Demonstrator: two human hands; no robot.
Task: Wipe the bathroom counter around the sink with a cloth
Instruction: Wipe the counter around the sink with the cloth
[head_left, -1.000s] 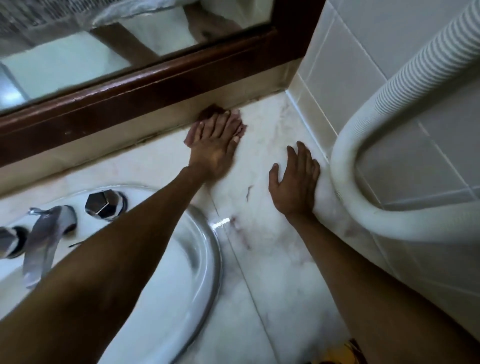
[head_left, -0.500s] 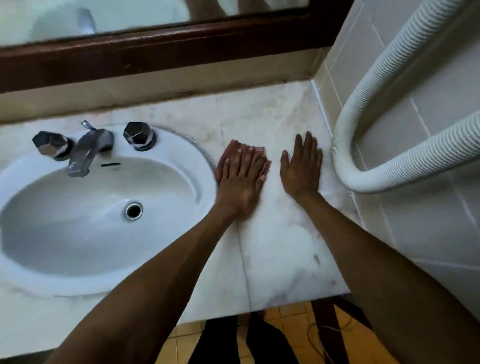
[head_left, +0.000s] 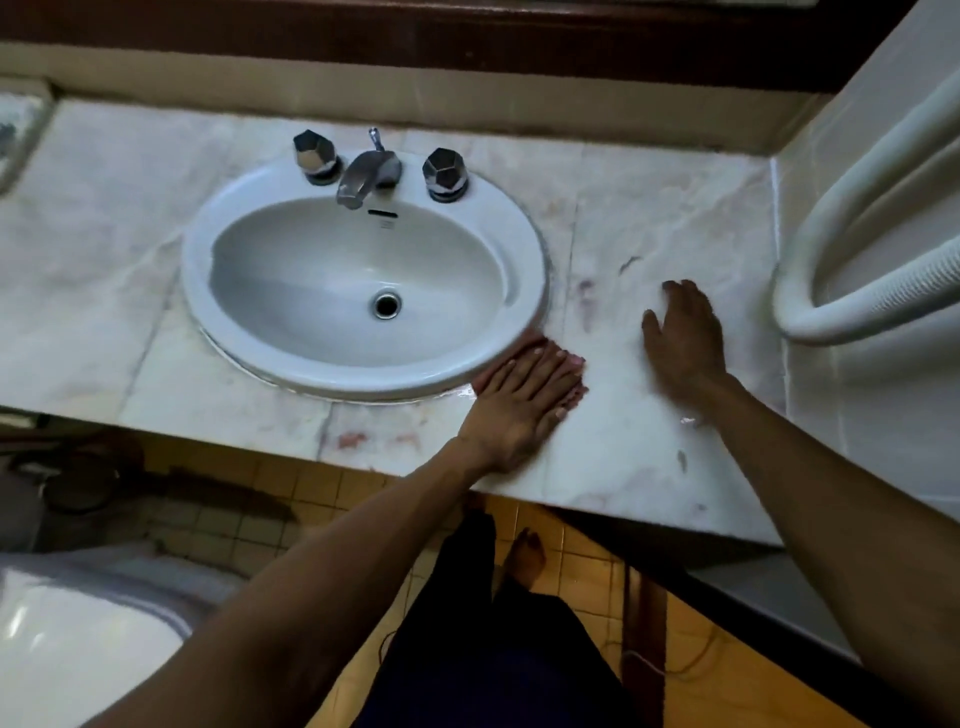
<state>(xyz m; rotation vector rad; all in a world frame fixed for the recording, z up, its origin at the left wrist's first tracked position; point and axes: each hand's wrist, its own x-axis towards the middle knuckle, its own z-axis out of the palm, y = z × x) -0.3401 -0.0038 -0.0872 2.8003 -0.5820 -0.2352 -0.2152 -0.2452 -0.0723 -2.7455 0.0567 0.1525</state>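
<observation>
A white oval sink (head_left: 527, 244) is set in a pale marble counter (head_left: 660, 208). My left hand (head_left: 519, 410) lies flat on a pink cloth (head_left: 577, 360) and presses it onto the counter, right at the sink's front right rim and close to the counter's front edge. Only thin pink edges of the cloth show past my fingertips. My right hand (head_left: 683, 338) rests flat on bare marble to the right, fingers apart and holding nothing; it is a little blurred.
A chrome faucet (head_left: 363, 176) with two faceted knobs stands behind the basin. A ribbed white hose (head_left: 810, 312) loops down the tiled right wall beside the counter. A dark wooden mirror frame runs along the back. Yellow floor tiles and my foot show below.
My left hand has drawn the cloth from the back wall forward along the sink's right side to the front rim. My right hand stayed beside it. The view has pulled back.
</observation>
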